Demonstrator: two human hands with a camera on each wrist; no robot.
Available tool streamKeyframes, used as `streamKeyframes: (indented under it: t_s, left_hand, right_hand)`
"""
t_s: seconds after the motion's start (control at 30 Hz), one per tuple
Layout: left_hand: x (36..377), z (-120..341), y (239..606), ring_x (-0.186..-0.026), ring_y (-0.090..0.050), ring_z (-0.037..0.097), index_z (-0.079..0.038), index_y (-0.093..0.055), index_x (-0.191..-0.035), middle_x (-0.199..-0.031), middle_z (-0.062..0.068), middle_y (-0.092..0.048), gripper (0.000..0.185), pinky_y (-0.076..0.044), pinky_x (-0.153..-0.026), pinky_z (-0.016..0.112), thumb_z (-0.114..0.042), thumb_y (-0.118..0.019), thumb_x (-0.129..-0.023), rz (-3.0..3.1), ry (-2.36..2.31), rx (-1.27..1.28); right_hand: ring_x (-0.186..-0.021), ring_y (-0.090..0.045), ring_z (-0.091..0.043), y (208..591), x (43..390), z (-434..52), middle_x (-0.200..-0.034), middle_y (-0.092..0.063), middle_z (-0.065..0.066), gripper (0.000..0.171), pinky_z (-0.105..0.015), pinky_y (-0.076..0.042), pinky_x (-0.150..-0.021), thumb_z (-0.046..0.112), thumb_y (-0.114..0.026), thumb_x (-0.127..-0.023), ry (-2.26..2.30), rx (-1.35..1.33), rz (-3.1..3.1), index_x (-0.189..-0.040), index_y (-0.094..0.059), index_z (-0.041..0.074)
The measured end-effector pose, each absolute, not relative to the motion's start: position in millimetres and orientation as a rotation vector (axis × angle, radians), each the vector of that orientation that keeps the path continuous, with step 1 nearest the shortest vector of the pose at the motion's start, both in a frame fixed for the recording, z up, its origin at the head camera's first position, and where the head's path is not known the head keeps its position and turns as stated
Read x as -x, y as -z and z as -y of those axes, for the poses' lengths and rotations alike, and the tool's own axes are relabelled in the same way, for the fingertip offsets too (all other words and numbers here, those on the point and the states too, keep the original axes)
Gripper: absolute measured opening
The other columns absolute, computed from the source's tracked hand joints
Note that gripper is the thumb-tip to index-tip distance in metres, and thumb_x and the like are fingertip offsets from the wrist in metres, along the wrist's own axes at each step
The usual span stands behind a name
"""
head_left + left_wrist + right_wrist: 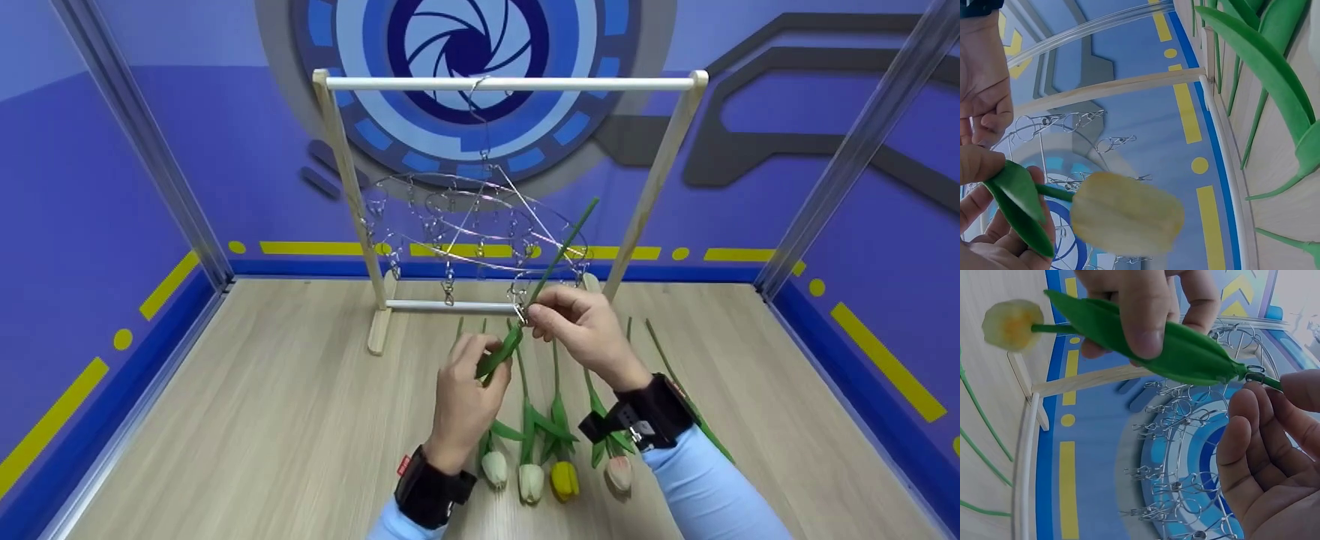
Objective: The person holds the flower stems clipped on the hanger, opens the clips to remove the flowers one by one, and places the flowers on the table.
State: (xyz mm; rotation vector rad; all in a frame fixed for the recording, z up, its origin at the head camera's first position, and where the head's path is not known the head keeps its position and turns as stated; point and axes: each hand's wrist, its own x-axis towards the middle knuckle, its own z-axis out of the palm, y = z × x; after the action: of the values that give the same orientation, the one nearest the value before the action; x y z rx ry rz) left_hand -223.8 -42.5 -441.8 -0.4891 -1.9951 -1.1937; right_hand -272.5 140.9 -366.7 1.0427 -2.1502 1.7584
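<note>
Pale-yellow artificial tulip (1010, 323), head down, is gripped by its green leaf in left hand (465, 397). Right hand (585, 330) pinches metal clip (1254, 374) of round wire clip hanger (480, 225) at the stem, above wooden desk (225, 420) middle. Clipping step; next, seat the stem, release.

— What do we have under everything?
— We see a pale wood-grain tabletop (247, 420). A wooden rack (379, 330) stands on it at the back.
— And nearer us?
— A row of tulips (531, 480) lying flat, blooms toward us.
</note>
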Motion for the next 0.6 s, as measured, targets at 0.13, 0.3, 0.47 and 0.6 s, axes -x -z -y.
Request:
streamKeyframes:
  t_s: [0.13, 0.3, 0.47, 0.6]
  left_hand:
    - [222.4, 43.9, 441.2, -0.085, -0.065, 0.017, -0.005, -0.066, -0.103, -0.098, 0.005, -0.064, 0.021, -0.056, -0.072, 0.034, 0.006, -0.072, -0.086, 2.000, 1.234, 0.489]
    - [220.7, 45.9, 439.5, -0.087, -0.066, 0.018, -0.004, -0.066, -0.104, -0.098, 0.006, -0.066, 0.021, -0.057, -0.076, 0.035, 0.008, -0.069, -0.087, 2.017, 1.278, 0.483]
    - [219.8, 47.6, 437.6, -0.087, -0.067, 0.018, -0.004, -0.066, -0.103, -0.098, 0.005, -0.068, 0.017, -0.057, -0.076, 0.035, 0.006, -0.070, -0.090, 2.034, 1.289, 0.483]
    - [219.0, 48.4, 436.7, -0.086, -0.067, 0.017, -0.004, -0.067, -0.104, -0.098, 0.005, -0.070, 0.016, -0.057, -0.076, 0.034, 0.004, -0.071, -0.091, 2.051, 1.308, 0.490]
  right_hand:
    - [-0.071, -0.065, -0.015, 367.4, 273.9, -141.8, -0.085, -0.069, 0.002, 0.014, -0.024, -0.052, -0.064, -0.002, -0.058, -0.102, -1.769, -1.012, 2.168, -0.100, -0.069, -0.010]
    - [-0.071, -0.065, -0.016, 369.5, 277.0, -142.3, -0.084, -0.070, -0.005, 0.015, -0.025, -0.053, -0.065, -0.001, -0.057, -0.103, -1.771, -0.986, 2.179, -0.098, -0.068, -0.011]
    - [-0.074, -0.066, -0.016, 371.5, 279.6, -143.9, -0.085, -0.069, -0.010, 0.018, -0.026, -0.053, -0.067, -0.002, -0.055, -0.103, -1.809, -0.962, 2.179, -0.107, -0.069, -0.012]
    - [-0.076, -0.066, -0.016, 371.9, 280.8, -143.9, -0.089, -0.070, -0.007, 0.020, -0.026, -0.054, -0.068, -0.002, -0.053, -0.104, -1.842, -0.926, 2.185, -0.113, -0.068, -0.012]
